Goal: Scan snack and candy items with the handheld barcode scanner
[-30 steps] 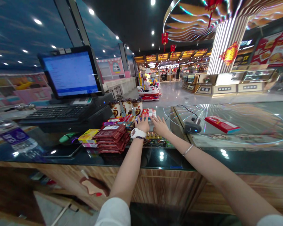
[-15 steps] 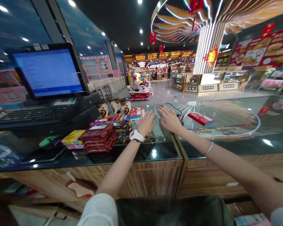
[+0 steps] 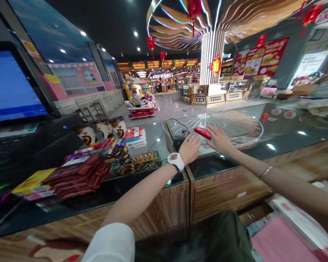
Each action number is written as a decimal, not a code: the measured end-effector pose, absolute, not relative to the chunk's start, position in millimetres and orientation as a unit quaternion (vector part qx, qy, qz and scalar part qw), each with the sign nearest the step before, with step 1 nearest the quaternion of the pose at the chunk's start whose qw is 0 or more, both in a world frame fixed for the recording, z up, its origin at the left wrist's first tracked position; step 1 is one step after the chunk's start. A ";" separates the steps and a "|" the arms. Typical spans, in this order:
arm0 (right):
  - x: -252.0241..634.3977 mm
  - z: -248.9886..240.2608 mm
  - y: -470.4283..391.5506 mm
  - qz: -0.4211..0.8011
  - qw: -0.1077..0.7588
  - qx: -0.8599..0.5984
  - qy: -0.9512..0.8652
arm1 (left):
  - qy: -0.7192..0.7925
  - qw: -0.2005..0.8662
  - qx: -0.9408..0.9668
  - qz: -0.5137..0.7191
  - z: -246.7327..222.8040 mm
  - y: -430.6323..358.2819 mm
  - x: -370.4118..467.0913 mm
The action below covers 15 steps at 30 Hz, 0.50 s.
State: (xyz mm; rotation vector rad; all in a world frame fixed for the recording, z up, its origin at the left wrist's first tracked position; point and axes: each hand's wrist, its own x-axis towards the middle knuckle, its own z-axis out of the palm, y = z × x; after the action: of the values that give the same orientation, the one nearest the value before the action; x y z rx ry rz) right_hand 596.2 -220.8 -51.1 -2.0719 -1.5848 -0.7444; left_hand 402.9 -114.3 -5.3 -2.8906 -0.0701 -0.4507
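Observation:
My right hand [image 3: 221, 140] is at the right end of a flat red box [image 3: 202, 133] on the glass counter. Its fingers lie over the far side and its thumb is by the near edge, so part of the box is covered. My left hand [image 3: 190, 148], with a white watch at the wrist, hovers palm down over the counter, fingers outstretched and holding nothing. Just beyond it is a small dark corded device [image 3: 185, 133], partly hidden.
Dark red packets [image 3: 79, 176] are stacked at the left by a yellow box [image 3: 34, 182]. Behind them stand several brown-and-white cups [image 3: 104, 129] and red-and-white boxes [image 3: 135, 135]. A monitor [image 3: 13, 87] rises at far left. Pink goods [image 3: 278, 240] lie low at right.
My view has swung right. My right hand has moved right onto the red box, and my left hand has crossed rightward, away from the packets towards the corded device.

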 end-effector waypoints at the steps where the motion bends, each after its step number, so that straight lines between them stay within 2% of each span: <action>1: 604.0 -55.1 -225.3 -0.268 0.212 -0.756 -0.559 | -0.023 0.104 -0.983 -0.151 -8.3 -117.4 412.6; 9: 645.4 -80.6 -220.2 -0.232 0.203 -0.831 -0.462 | -0.123 0.040 -0.983 -0.127 -23.3 -119.9 485.9; 15: 651.9 -79.2 -204.8 -0.141 0.193 -0.869 -0.434 | -0.144 0.001 -0.983 -0.111 -37.5 -107.4 500.7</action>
State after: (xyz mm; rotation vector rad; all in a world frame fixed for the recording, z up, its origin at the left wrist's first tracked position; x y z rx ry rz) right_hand 651.9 -204.8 -79.2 -2.4371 -1.2172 -0.3943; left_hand 500.7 -107.4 -37.5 -3.0866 -0.4529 -0.3472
